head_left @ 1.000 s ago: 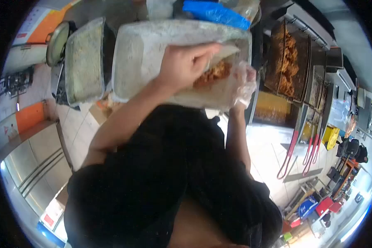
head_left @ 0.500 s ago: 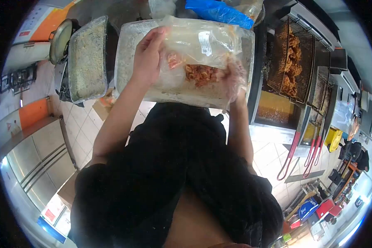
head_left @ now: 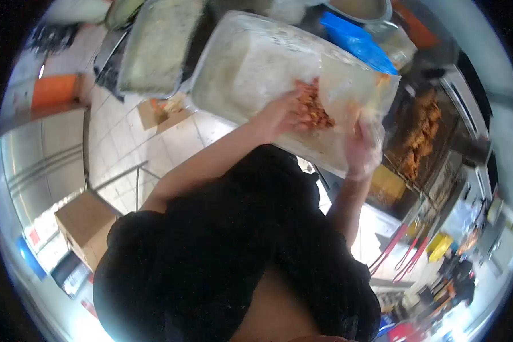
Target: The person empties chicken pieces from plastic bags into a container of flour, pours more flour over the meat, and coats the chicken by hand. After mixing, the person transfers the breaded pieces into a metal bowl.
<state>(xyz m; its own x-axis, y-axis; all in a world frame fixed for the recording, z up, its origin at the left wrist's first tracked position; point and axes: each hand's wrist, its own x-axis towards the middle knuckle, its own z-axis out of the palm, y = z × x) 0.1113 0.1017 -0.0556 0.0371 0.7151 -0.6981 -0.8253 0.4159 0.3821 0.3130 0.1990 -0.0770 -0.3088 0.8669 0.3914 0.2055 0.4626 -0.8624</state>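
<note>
Head view: reddish food pieces (head_left: 314, 108) lie in the pale tub (head_left: 222, 68), the left hand (head_left: 282, 115) at their 9 o'clock, fingers loosely parted, and the plastic-gloved right hand (head_left: 363, 145) at 4 o'clock, fingers partly curled beside a clear bag (head_left: 347, 85), either hold indeterminable.

Meat (head_left: 318, 109) in a tub (head_left: 225, 77), container (head_left: 157, 51) left, fried pieces (head_left: 423, 137) right — plastic bag (head_left: 356, 43) behind
</note>
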